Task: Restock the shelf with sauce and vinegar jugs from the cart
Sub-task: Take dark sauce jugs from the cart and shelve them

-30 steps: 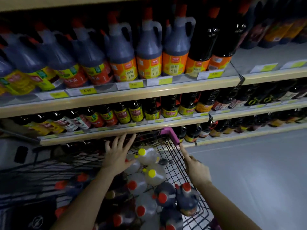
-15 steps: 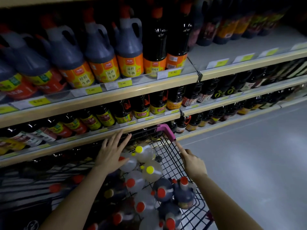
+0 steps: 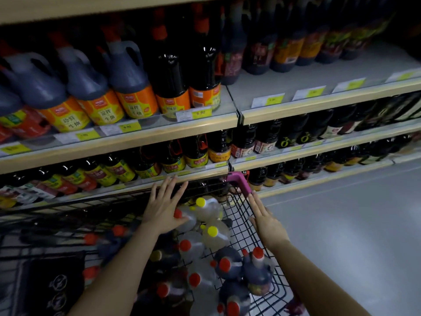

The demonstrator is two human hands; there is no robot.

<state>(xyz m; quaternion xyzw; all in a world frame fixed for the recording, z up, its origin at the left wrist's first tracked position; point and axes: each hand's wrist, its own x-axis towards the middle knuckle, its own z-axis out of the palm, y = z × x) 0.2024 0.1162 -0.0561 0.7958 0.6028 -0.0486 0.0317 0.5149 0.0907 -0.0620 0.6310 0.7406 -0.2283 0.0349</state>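
A black wire cart [image 3: 245,226] with a pink corner sits below me, packed with jugs. Several are clear vinegar jugs with yellow caps [image 3: 215,234] or red caps [image 3: 190,247]. Dark sauce jugs with red caps [image 3: 258,270] lie at the near right. My left hand [image 3: 163,207] hovers over the far jugs with fingers spread; its thumb lies beside a red cap. My right hand [image 3: 265,218] is flat, fingers straight, along the cart's right rim. The shelf [image 3: 289,86] at upper right has a bare grey stretch in front of dark bottles.
Handled dark jugs with orange labels [image 3: 129,87] and tall dark bottles [image 3: 169,80] fill the upper shelf's left part. Two lower shelves [image 3: 196,153] hold rows of small dark bottles. Grey aisle floor [image 3: 353,224] lies to the right of the cart.
The view has swung right, so the shelves shifted left and the bare stretch came closer. My right hand's fingers have straightened along the cart rim. My left hand stays spread over the jugs.
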